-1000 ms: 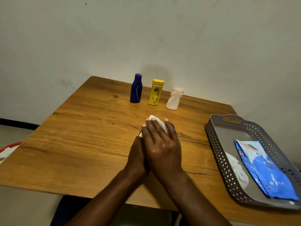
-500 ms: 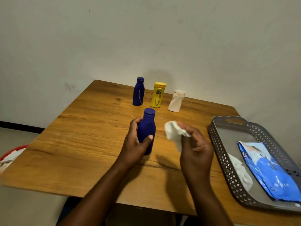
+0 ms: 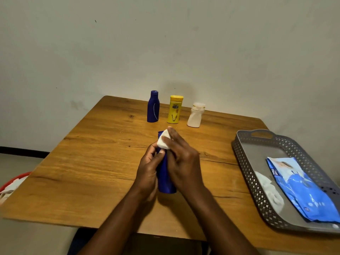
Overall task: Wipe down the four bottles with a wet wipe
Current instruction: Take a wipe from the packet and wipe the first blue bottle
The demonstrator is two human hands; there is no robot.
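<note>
Across the middle of the scene spreads a wooden table (image 3: 88, 162) set against a pale wall (image 3: 165, 43), and near its centre the blue bottle (image 3: 164, 179) is held between both hands, base toward the near edge and top tilted away. At the right edge of the table sits a grey perforated tray (image 3: 244, 162), well apart from the hands; inside it lies a blue wipes pack (image 3: 301, 190), and a crumpled white wipe (image 3: 268, 188) rests just left of the pack. On the floor at the far left, a red basket (image 3: 11, 181) with white material in it is partly cut off by the frame. The left hand (image 3: 149, 172) curls round the bottle's body from the left side. The right hand (image 3: 182, 159) covers the bottle's right side and upper part, its fingers pressing a folded wet wipe (image 3: 163, 140) against the bottle's top. Along the far edge, nothing between them and the hands, three bottles stand upright in a row: a dark blue bottle (image 3: 153, 106) at left, a yellow bottle (image 3: 175, 109) in the middle and a white bottle (image 3: 196, 115) at right, each near its neighbour but not touching.
</note>
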